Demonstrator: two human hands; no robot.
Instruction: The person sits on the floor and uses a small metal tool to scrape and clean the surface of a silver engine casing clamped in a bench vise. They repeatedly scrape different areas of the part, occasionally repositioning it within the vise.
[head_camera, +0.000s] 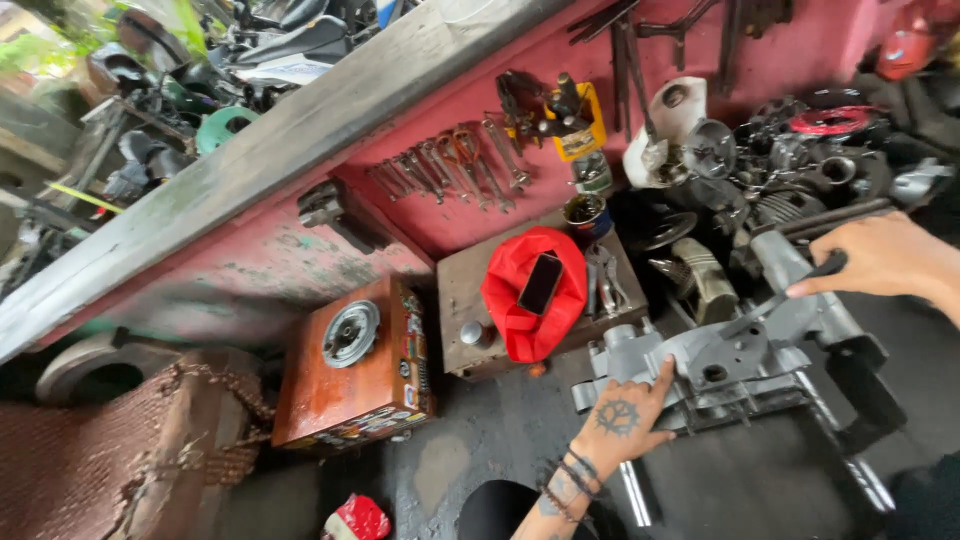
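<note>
Hands first: our left hand (622, 418) lies flat on the grey engine casing (725, 365), fingers spread apart and gripping nothing. Our right hand (880, 258) has its fingers closed around the dark handle of a tool (790, 296) whose shaft slants down onto the casing's top. The casing sits on a dark stand on the floor, just beside a small wooden box carrying a red cloth (530, 290) with a black phone (541, 283) on it. Wrenches (450, 165) hang on the red wall behind.
</note>
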